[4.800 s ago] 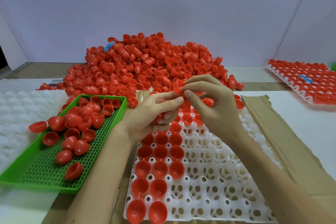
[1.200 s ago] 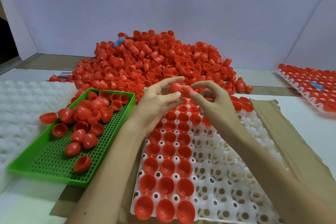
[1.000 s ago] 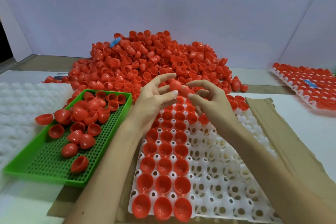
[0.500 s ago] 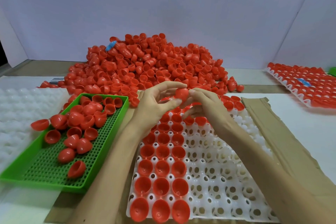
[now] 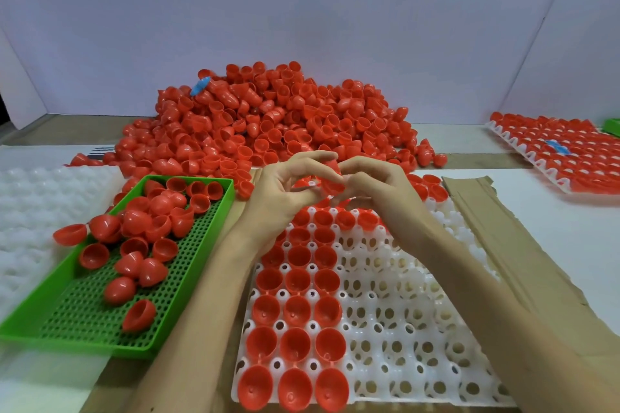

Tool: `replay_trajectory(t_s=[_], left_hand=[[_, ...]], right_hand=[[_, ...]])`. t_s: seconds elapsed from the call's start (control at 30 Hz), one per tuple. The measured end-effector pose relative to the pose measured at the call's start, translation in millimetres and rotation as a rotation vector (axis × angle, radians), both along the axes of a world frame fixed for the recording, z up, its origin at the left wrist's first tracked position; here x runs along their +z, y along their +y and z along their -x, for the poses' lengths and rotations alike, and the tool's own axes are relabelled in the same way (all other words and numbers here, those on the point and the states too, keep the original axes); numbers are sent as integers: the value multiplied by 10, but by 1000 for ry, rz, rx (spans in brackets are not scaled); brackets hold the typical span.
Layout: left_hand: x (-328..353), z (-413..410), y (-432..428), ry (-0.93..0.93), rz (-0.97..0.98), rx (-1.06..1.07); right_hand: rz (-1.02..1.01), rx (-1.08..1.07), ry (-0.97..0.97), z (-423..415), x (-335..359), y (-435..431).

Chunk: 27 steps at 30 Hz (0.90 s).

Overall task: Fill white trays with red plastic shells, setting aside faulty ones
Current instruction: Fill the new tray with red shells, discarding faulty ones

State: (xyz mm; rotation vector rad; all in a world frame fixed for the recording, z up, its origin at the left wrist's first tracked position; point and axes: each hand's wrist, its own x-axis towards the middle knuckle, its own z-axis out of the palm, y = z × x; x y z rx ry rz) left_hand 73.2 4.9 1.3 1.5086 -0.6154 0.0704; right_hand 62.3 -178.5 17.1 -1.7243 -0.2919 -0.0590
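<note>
Two hands on one shell, so sides matter. Far left edge of tabletop: spare tray [image 5: 27, 211], white, no shells in it. Next, green tray [image 5: 100, 318] w/ loose shells, prob. the rejects, just left of L hand [image 5: 281, 191]. Pile [image 5: 268, 117] sits behind, toward back edge. L hand pinches shell [image 5: 330, 178] from the left. R hand [image 5: 375, 188] pinches same shell from the right. Both are clamped on it, in the air over far edge of main tray [image 5: 419, 329]. Can't tell which way shell's mouth faces, since fingers cover most of it. Main tray: 3 left cols full, far rows partly full, rest bare. Bare cells lie below and right of the grip, toward near-right corner, so R hand is nearer them and L hand is nearer green tray. Judgement: if shell passes, R hand seats it in 4th col; if faulty, it goes left via L hand. Cardboard [image 5: 523, 245] shows past main tray's right edge. Full tray [image 5: 553, 157] at far right edge.
</note>
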Motion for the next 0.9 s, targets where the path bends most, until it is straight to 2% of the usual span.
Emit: replay_trajectory(t_s=[0.17,0.37,0.63,0.7,0.8,0.9], left_hand=[[-7,-10,-11,10,-8,42],[-11,-17,-21,108,23,40],[14,6,-34,186,56,56],[19,9,-40,178,65,129],[-12,-16,-31,188,111,391],[-26,-56,23,275,227,555]], right_hand=[[83,-89,-104,29,16,23],[111,-247,-211,33,-4,16],[331,-260,-349,35,-63,29],[363,-263,-374,42,-34,25],[387,-233,-428,67,75,-37],[612,-59,-400,108,234,-130]])
